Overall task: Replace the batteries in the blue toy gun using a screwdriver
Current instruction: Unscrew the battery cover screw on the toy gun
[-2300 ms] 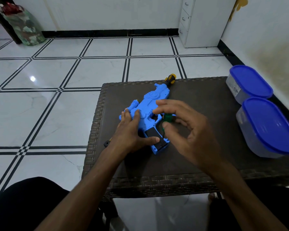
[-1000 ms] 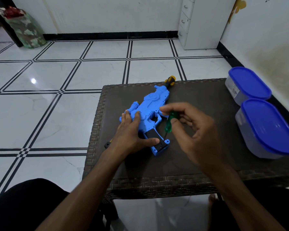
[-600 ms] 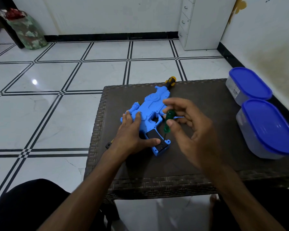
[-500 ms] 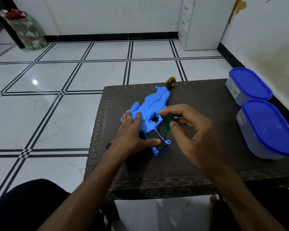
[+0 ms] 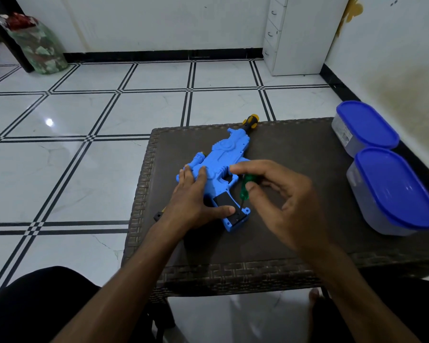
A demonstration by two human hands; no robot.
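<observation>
White floor tiles w/ black lines are seen behind a dark brown woven-wicker counter (image 5: 295, 154). On it, near the left-centre, a blue moulded-plastic toy gun (image 5: 223, 159) is laid flat on its side, muzzle pointing away, grip toward the person. It is judged light, hollow and stiff, w/ smooth slippery plastic, so it prob. needs pinning down rather than squeezing; the broad body behind the trigger is the best place for that.

The left hand (image 5: 196, 201) is pressed flat on the body, fingers straight, thumb laid across the black batt. cover (image 5: 224, 201) on the grip. A small screwdriver w/ a translucent green handle (image 5: 246, 188) is pinched by the right hand (image 5: 278, 194) betw. thumb and fingertips, wrist raised, shaft angled down to the cover's lower end. The screw itself is too small to be made out.
</observation>
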